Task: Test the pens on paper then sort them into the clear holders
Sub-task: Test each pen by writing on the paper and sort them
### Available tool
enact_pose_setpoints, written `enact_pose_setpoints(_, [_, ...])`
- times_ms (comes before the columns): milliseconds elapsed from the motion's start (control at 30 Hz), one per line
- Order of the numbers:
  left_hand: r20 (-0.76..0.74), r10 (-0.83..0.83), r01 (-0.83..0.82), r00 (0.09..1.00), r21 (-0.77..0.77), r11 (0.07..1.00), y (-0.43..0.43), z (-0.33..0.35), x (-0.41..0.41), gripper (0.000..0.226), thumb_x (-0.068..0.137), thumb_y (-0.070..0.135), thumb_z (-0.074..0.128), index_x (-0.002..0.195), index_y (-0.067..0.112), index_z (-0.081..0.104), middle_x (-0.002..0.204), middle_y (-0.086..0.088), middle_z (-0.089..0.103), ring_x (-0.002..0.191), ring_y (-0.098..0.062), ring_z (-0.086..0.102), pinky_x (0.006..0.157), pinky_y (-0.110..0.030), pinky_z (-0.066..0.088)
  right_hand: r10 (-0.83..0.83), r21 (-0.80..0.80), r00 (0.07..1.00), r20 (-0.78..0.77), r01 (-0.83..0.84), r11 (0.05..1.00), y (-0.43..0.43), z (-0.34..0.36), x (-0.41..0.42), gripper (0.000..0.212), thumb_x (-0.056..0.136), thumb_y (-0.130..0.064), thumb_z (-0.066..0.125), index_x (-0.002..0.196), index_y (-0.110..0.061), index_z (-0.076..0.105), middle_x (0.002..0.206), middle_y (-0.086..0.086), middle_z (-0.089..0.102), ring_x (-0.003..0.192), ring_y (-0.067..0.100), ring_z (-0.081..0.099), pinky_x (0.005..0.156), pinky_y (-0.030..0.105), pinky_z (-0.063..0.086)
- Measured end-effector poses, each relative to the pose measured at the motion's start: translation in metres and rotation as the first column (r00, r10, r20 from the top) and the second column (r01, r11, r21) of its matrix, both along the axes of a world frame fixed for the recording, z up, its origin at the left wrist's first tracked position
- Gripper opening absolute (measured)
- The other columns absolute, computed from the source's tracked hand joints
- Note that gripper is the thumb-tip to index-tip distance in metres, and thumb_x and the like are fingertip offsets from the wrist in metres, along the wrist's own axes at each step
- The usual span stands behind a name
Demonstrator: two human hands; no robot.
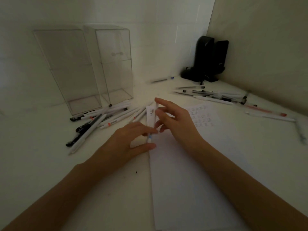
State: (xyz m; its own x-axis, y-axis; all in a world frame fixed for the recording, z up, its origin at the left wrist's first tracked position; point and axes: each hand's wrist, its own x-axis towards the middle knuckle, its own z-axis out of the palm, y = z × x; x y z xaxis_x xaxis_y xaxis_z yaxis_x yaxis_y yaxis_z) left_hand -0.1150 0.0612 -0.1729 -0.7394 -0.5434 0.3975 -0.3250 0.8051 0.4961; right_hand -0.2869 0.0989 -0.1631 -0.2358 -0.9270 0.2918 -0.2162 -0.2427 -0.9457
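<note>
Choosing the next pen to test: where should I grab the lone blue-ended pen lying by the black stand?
Pinch the blue-ended pen mid-barrel, coming from above and from the near side. It lies flat and apart from the other pens, with both long sides free. The black stand sits close to its blue end, so that end probably leaves less room for fingers.

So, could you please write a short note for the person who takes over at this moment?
Left hand pinches the lower end of the white pen with a blue band. Right hand holds its upper part.
The two tall clear plastic holders are empty.
Done: test marks at the far end of the white sheet of paper.
Left: no pen is sorted yet; loose pens lie before the holders, and more pens at far right.
</note>
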Motion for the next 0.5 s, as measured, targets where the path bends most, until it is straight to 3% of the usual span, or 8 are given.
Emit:
enact_pose_setpoints(67, [-0.047, 0.183, -0.183, 0.982, -0.008, 0.983, -0.005, -0.001, 0.003, 0.032, 0.085, 0.036, 0.060, 0.112, 0.042, 0.045, 0.102, 0.026, 0.044, 0.092, 0.015, 0.039, 0.080, 0.000, 0.027, -0.066, 0.017, 0.996, -0.060, 0.067, 0.998, -0.001, -0.001, -0.009, 0.035, 0.096, -0.019, 0.050, 0.130, -0.026, 0.050, 0.108, 0.003, 0.062, 0.068, 0.009, 0.066, 0.061, 0.022, 0.053])
enact_pose_setpoints(133, [-0.116, 0.354, -0.360, 0.928, -0.044, 0.932, -0.014, -0.001, 0.008, 0.032, 0.088, 0.019, 0.056, 0.119, 0.027, 0.051, 0.108, 0.008, 0.049, 0.096, 0.000, 0.041, 0.081, -0.013, 0.029, -0.159, 0.046, 0.976, -0.149, 0.168, 0.985, -0.001, -0.003, -0.020, 0.034, 0.097, -0.022, 0.049, 0.130, -0.026, 0.050, 0.113, -0.001, 0.061, 0.073, 0.005, 0.066, 0.065, 0.020, 0.052])
enact_pose_setpoints(233, [-0.038, 0.530, -0.531, 0.847, -0.028, 0.847, -0.029, -0.004, 0.016, 0.034, 0.085, 0.003, 0.054, 0.119, 0.009, 0.056, 0.109, -0.013, 0.053, 0.094, -0.021, 0.047, 0.079, -0.026, 0.032, -0.265, 0.066, 0.943, -0.203, 0.284, 0.957, -0.002, -0.007, -0.035, 0.027, 0.098, -0.019, 0.046, 0.123, -0.022, 0.054, 0.111, -0.005, 0.059, 0.075, 0.000, 0.062, 0.062, 0.007, 0.047])
enact_pose_setpoints(300, [0.065, 0.584, -0.581, 0.809, -0.060, 0.812, -0.032, -0.009, 0.019, 0.032, 0.084, 0.004, 0.054, 0.115, 0.009, 0.059, 0.110, -0.019, 0.056, 0.098, -0.034, 0.050, 0.084, -0.038, 0.036, -0.309, 0.067, 0.920, -0.239, 0.334, 0.940, -0.003, -0.010, -0.041, 0.024, 0.098, -0.018, 0.044, 0.118, -0.021, 0.056, 0.112, -0.004, 0.058, 0.082, 0.005, 0.063, 0.064, 0.007, 0.044])
enact_pose_setpoints(400, [0.105, 0.633, -0.623, 0.767, -0.113, 0.774, -0.027, -0.012, 0.018, 0.027, 0.084, 0.017, 0.054, 0.109, 0.013, 0.064, 0.120, -0.019, 0.052, 0.109, -0.037, 0.047, 0.096, -0.047, 0.033, -0.312, 0.074, 0.901, -0.301, 0.348, 0.935, -0.005, -0.013, -0.044, 0.023, 0.097, -0.016, 0.044, 0.116, -0.020, 0.057, 0.116, -0.001, 0.058, 0.093, 0.013, 0.062, 0.074, 0.015, 0.045])
enact_pose_setpoints(500, [0.098, 0.574, -0.549, 0.813, -0.200, 0.812, -0.017, -0.009, 0.004, 0.030, 0.085, 0.028, 0.054, 0.111, 0.015, 0.062, 0.130, -0.015, 0.045, 0.121, -0.035, 0.039, 0.104, -0.047, 0.026, -0.330, 0.063, 0.865, -0.379, 0.379, 0.923, -0.005, -0.007, -0.055, 0.024, 0.096, -0.011, 0.045, 0.115, -0.017, 0.058, 0.117, -0.001, 0.056, 0.090, 0.009, 0.057, 0.072, 0.011, 0.043])
